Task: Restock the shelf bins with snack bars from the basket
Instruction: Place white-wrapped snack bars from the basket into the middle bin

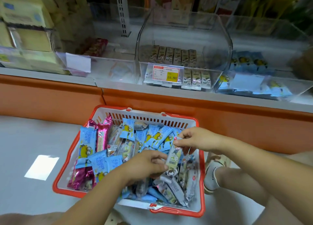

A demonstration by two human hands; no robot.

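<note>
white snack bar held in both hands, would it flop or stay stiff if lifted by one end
Probably fairly stiff: the white snack bar runs straight between the right hand pinching its top and the left hand at its lower end. Likely light, since fingertips alone hold it. The glossy wrapper may be slippery, so it could slide back into the basket.
</note>
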